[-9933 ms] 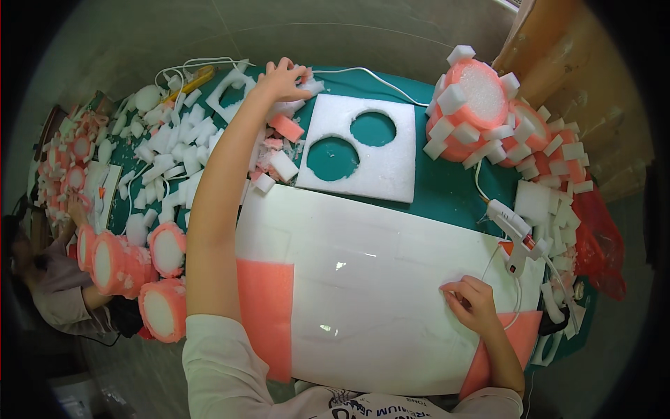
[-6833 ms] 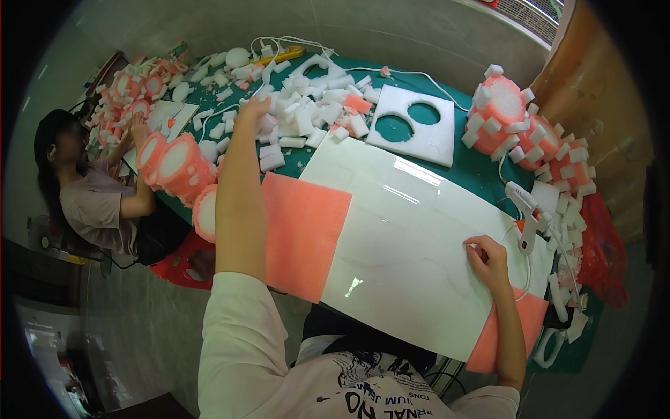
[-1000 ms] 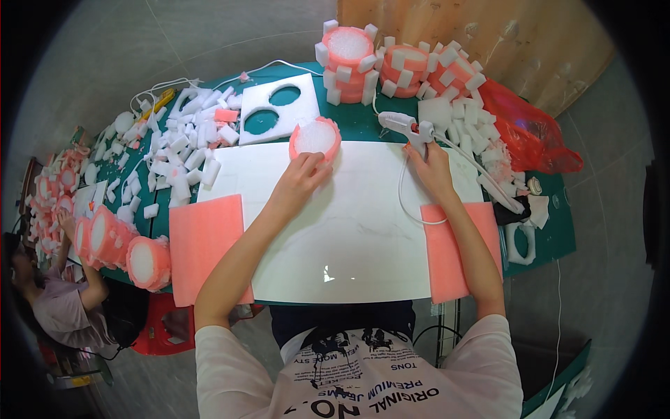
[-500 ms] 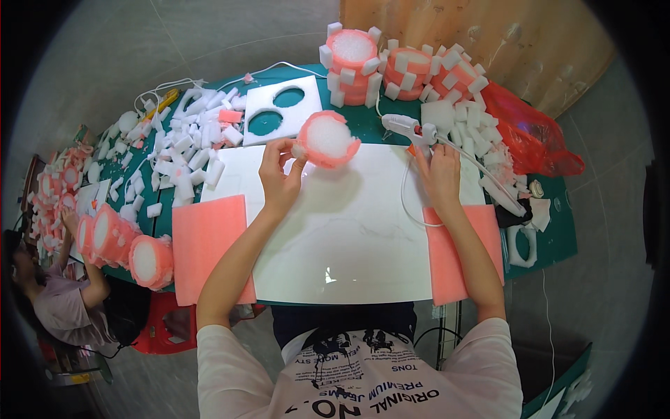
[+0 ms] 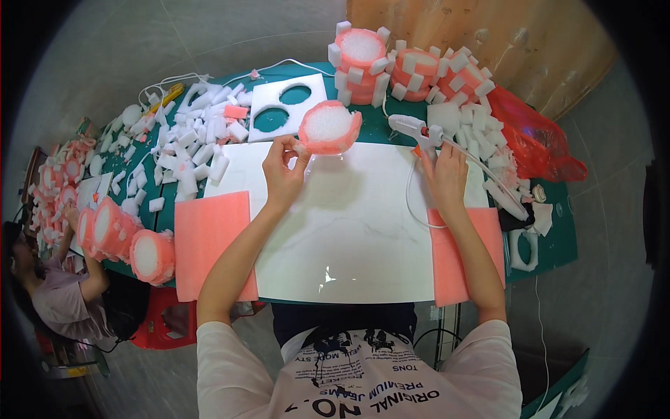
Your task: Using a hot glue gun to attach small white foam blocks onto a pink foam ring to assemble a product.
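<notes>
My left hand pinches the near left edge of a round white foam disc with a pink foam strip wrapped round its rim. Tilted and off the surface, the disc hangs over the far part of the white marble-look board. A loose end of the strip sticks out at its right. My right hand is closed round the handle of a white glue gun, its handle mostly hidden by the fingers. The gun's nozzle points left towards the disc; an orange trigger shows beside my fingers.
Pink foam sheets lie at both sides of the board. White foam blocks pile up at far left, beside a two-holed foam plate. Pink foam drums stand at the back, near a red plastic bag. A co-worker sits at left.
My left hand has lifted and tipped the disc slightly away, so its face looks flatter. My right hand keeps hold of the glue gun. The whole view has shifted a little.
</notes>
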Demonstrator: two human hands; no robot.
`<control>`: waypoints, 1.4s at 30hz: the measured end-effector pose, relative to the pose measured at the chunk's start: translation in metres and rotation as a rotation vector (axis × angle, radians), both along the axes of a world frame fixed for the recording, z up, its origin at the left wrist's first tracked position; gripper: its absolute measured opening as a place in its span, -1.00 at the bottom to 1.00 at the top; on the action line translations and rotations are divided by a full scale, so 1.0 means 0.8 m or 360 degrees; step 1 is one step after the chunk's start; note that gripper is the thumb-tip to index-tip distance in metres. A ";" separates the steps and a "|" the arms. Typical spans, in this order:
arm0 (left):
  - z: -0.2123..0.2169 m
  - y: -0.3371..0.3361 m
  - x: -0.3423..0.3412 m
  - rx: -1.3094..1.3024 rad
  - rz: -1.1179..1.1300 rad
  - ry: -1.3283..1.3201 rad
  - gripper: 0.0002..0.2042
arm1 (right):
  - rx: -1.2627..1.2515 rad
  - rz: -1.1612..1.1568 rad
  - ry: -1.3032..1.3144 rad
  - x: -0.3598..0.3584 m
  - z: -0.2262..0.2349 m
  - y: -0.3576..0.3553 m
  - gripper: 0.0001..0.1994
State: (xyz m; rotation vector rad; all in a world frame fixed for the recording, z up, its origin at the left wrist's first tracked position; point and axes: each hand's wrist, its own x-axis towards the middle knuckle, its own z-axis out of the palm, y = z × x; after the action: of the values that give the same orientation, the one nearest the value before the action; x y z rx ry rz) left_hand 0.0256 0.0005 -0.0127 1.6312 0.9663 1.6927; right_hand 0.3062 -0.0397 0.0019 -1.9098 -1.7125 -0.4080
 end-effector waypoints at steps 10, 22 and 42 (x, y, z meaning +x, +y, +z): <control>-0.002 0.001 0.000 0.0014 -0.0002 0.0083 -0.82 | 0.0137 0.0002 -0.0166 0.000 0.001 -0.003 -0.61; 0.003 -0.010 0.007 0.0315 -0.0014 0.0477 -0.73 | 0.0239 0.0807 0.0013 -0.036 0.019 -0.030 -0.77; 0.020 -0.048 0.028 0.0590 -0.0725 0.0859 -0.68 | -0.0041 0.1309 0.0222 -0.078 0.009 -0.041 -0.37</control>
State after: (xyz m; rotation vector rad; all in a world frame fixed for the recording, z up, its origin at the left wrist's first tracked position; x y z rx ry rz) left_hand 0.0481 -0.0376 0.0031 2.4115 0.4497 1.1841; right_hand 0.2435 -0.0725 0.0088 -1.0605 -2.2046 0.0645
